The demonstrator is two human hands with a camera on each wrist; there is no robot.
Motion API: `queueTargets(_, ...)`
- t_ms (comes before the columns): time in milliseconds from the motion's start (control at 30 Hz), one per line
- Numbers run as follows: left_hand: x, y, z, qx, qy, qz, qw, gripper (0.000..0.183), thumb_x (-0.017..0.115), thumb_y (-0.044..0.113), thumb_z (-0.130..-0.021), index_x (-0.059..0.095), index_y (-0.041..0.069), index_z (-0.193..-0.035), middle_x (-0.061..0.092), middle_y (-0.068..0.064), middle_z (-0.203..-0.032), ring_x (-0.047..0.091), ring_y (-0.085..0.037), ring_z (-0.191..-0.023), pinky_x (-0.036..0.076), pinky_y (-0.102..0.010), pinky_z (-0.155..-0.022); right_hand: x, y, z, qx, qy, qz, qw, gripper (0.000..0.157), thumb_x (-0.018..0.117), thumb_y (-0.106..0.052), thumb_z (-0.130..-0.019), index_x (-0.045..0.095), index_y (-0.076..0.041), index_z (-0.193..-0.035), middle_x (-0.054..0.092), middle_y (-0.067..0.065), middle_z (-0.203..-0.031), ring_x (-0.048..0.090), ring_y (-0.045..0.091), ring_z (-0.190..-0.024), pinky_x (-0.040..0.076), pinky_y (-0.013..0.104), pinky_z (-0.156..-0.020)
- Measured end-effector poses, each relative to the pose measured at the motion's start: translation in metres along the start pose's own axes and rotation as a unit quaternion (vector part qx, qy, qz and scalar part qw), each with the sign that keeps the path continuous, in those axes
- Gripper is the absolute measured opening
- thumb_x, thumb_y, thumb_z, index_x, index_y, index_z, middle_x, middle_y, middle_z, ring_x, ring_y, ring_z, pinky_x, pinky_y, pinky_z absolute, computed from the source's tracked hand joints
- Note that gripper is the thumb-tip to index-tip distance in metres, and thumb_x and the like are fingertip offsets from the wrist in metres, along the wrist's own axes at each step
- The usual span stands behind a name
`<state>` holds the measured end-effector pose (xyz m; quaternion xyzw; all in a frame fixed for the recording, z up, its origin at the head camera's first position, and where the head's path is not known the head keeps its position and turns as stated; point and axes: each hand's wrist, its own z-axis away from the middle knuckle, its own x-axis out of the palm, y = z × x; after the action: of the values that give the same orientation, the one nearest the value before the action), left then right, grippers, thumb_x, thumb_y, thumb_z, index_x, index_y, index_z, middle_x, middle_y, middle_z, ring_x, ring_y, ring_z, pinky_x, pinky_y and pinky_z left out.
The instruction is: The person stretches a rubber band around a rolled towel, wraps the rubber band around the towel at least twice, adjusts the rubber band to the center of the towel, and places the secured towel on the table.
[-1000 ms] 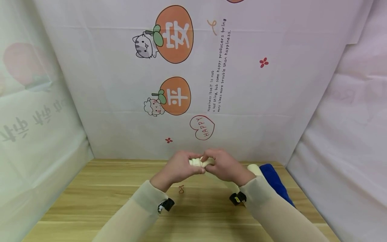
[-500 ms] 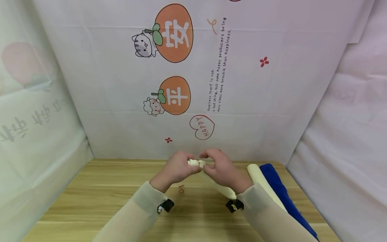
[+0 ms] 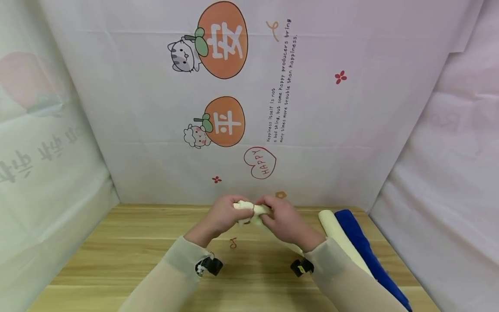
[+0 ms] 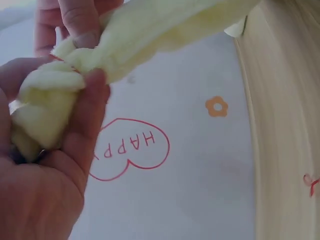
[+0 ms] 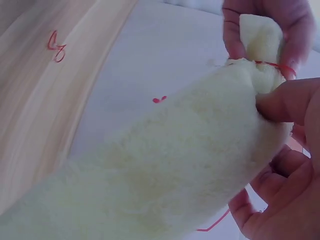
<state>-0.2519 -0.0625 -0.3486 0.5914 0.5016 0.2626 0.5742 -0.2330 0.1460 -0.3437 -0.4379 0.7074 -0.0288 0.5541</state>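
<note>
Above the far part of the wooden table, one pale yellow fleece cloth is held up between two hands, both engaged. The left hand has its fingers and thumb curled round the short, bunched end. The right hand pinches the longer part, thumb on top, just beside the gathered neck. Count: one red band round that neck; one loose red band on the table, nearer the person; two rolls at the right, one pale yellow roll and one blue roll, lying side by side. The short end of the held cloth points left; its long axis slopes from there down toward the person's right, partly hidden by the right hand.
</note>
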Motion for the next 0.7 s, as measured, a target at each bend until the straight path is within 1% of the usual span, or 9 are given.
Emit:
queueTargets(100,-0.003,-0.002,0.001,-0.013,0.036,0.071,0.9967,0.023,0.076,0.011,-0.087,0.071,-0.002,-0.105,0.065,-0.011,-0.092,0.06,-0.019,-0.076,0.055,-0.033,-0.066,-0.002,-0.001,0.0,-0.003,0.006,0.0,1.0,0.015,0.065,-0.011,-0.097,0.065,-0.019,-0.11,0.064,-0.007,-0.096,0.054,0.011,-0.071,0.051,0.032,-0.067)
queueTargets(200,-0.006,-0.004,0.003,-0.015,0.056,0.097,0.9935,0.031,0.076,0.007,-0.086,0.068,-0.003,-0.114,0.064,-0.012,-0.101,0.061,-0.02,-0.083,0.055,-0.032,-0.069,-0.004,-0.001,0.0,-0.004,0.001,-0.003,1.0,0.014,0.066,-0.012,-0.097,0.065,-0.019,-0.109,0.064,-0.008,-0.096,0.055,0.011,-0.073,0.051,0.032,-0.069)
queueTargets(267,-0.009,-0.006,0.006,-0.005,0.041,0.083,0.9957,0.041,0.076,0.005,-0.086,0.065,0.003,-0.126,0.063,-0.013,-0.108,0.061,-0.022,-0.089,0.055,-0.031,-0.073,-0.005,-0.001,0.0,-0.001,-0.003,-0.003,1.0,0.013,0.066,-0.012,-0.097,0.065,-0.019,-0.108,0.064,-0.008,-0.095,0.055,0.011,-0.075,0.051,0.032,-0.069)
queueTargets(333,-0.011,-0.005,0.01,0.018,0.007,0.049,0.9986,0.057,0.076,0.003,-0.086,0.057,0.011,-0.139,0.06,-0.013,-0.115,0.06,-0.023,-0.092,0.055,-0.033,-0.075,-0.006,0.001,0.0,0.001,-0.005,-0.006,1.0,0.013,0.065,-0.012,-0.097,0.066,-0.018,-0.108,0.064,-0.008,-0.094,0.055,0.011,-0.076,0.051,0.032,-0.069)
queueTargets(433,-0.01,-0.005,0.016,0.076,-0.036,-0.023,0.9962,0.071,0.075,0.0,-0.085,0.049,0.021,-0.148,0.053,-0.01,-0.128,0.058,-0.023,-0.096,0.055,-0.034,-0.077,-0.007,0.002,0.0,0.009,-0.01,-0.015,1.0,0.015,0.063,-0.012,-0.097,0.067,-0.015,-0.11,0.064,-0.006,-0.095,0.056,0.012,-0.077,0.051,0.033,-0.069)
queueTargets(500,-0.009,-0.004,0.019,0.116,-0.043,-0.064,0.9902,0.066,0.073,-0.001,-0.087,0.052,0.019,-0.146,0.051,-0.008,-0.13,0.056,-0.022,-0.095,0.054,-0.033,-0.074,-0.008,0.002,0.0,0.017,-0.013,-0.023,1.0,0.016,0.063,-0.012,-0.097,0.068,-0.015,-0.112,0.064,-0.006,-0.096,0.056,0.013,-0.077,0.05,0.034,-0.069)
queueTargets(567,-0.009,-0.006,0.019,0.137,-0.034,-0.089,0.986,0.052,0.07,0.0,-0.09,0.06,0.017,-0.138,0.052,-0.005,-0.129,0.055,-0.019,-0.09,0.053,-0.03,-0.071,-0.009,0.002,0.0,0.021,-0.017,-0.029,0.999,0.017,0.063,-0.011,-0.097,0.068,-0.015,-0.112,0.065,-0.005,-0.097,0.056,0.014,-0.078,0.05,0.034,-0.069)
queueTargets(600,-0.01,-0.007,0.02,0.14,-0.029,-0.091,0.9855,0.045,0.068,0.001,-0.091,0.064,0.014,-0.134,0.054,-0.005,-0.126,0.055,-0.019,-0.086,0.052,-0.028,-0.068,-0.009,0.002,0.0,0.021,-0.019,-0.03,0.999,0.017,0.063,-0.011,-0.097,0.069,-0.016,-0.111,0.065,-0.006,-0.097,0.056,0.014,-0.078,0.05,0.034,-0.069)
queueTargets(700,-0.013,-0.01,0.021,0.117,-0.01,-0.061,0.9912,0.031,0.065,0.004,-0.094,0.07,0.011,-0.124,0.062,-0.004,-0.117,0.055,-0.017,-0.074,0.053,-0.027,-0.064,-0.009,0.002,0.0,0.012,-0.023,-0.035,0.999,0.016,0.064,-0.01,-0.096,0.07,-0.019,-0.107,0.065,-0.007,-0.094,0.056,0.014,-0.077,0.05,0.034,-0.067)
